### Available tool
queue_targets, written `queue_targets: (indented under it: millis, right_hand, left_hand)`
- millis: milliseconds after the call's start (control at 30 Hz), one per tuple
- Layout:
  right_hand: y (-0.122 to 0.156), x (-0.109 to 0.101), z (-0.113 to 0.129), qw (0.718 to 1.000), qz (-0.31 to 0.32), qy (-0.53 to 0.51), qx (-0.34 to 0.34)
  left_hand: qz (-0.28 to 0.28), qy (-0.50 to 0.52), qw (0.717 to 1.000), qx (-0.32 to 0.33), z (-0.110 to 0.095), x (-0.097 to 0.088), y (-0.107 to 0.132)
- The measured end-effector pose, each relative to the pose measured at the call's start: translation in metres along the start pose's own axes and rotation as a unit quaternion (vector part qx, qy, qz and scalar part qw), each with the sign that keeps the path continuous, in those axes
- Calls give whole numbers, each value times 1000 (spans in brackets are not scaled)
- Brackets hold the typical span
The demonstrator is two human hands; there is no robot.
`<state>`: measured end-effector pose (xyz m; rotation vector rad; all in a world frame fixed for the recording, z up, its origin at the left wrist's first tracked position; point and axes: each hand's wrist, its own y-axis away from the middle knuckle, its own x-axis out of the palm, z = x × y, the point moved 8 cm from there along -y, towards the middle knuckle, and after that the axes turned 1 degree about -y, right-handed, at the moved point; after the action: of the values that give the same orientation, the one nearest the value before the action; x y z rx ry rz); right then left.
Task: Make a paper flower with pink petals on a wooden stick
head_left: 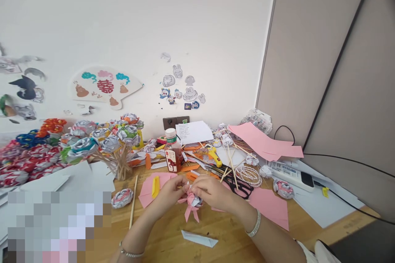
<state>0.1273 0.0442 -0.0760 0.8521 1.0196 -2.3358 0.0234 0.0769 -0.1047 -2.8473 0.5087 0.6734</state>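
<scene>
A pink and white folded paper flower (194,202) is held just above the table between my two hands. My left hand (173,192) pinches its left upper side, while my right hand (211,191) pinches it from the right with bent fingers. Pink paper strips hang from the flower toward me. Below it lies a folded white paper strip (200,238). Left of my left hand are a sheet of pink paper (147,189), a yellow folded strip (156,187), a wooden stick (133,201) and a finished paper flower (122,198).
A drink bottle (173,152), a yellow glue gun (214,156), black-handled scissors (242,189) and bead strings (249,176) lie beyond my hands. Many paper flowers (83,148) crowd the left. A white power strip (293,176) with a cable is at right.
</scene>
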Motion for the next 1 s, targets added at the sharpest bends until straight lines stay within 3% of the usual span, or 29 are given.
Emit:
queue_targets:
  millis: [167,733,1000]
  right_hand:
    - [0,2,5,998,-3,44,-36]
    - [1,7,-2,998,-52,45,3]
    - [1,9,-8,997,-44,50,36]
  left_hand:
    - [-12,-20,1000,1,7,-2,-4]
    - [-18,-12,1000,20,1,-6,-2]
    - [-30,-24,999,-1,15,0,-8]
